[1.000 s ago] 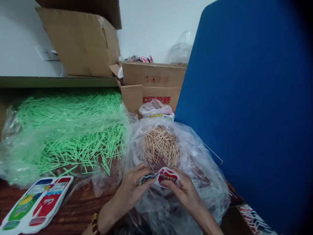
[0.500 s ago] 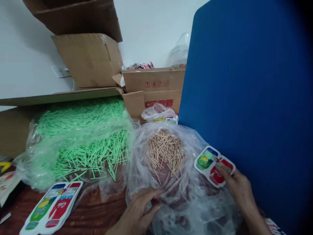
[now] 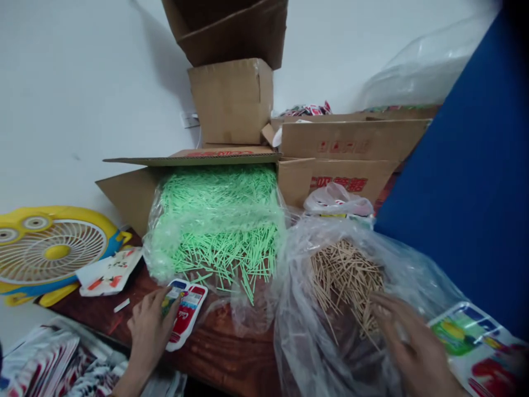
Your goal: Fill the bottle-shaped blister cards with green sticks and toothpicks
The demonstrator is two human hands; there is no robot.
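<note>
My left hand (image 3: 151,325) rests at the left side of a bottle-shaped printed card (image 3: 185,317), red and green with a white edge. Its fingertips touch the card's face, fingers apart. At the right, my right hand (image 3: 411,344) reaches over a clear plastic bag (image 3: 297,309), fingertips beside a heap of thin brown paper sticks (image 3: 345,275). Its fingers look stretched and slightly blurred, with a gap below them; nothing shows in them. A second printed card (image 3: 463,331), yellow, green and red, is just right of this hand, its far end dark and blurred.
Light-green sticks (image 3: 227,248) spill from a plastic-lined cardboard box (image 3: 132,193). A yellow fan (image 3: 53,253) stands left, near a paper packet (image 3: 109,273). More printed cards (image 3: 49,358) fill the lower left. Boxes (image 3: 231,102) are stacked behind; a blue panel (image 3: 475,182) leans right.
The view has swung left, bringing the fan into sight. My left hand has moved from the bag to the left card. My right hand has left the card it held and moved to the brown sticks.
</note>
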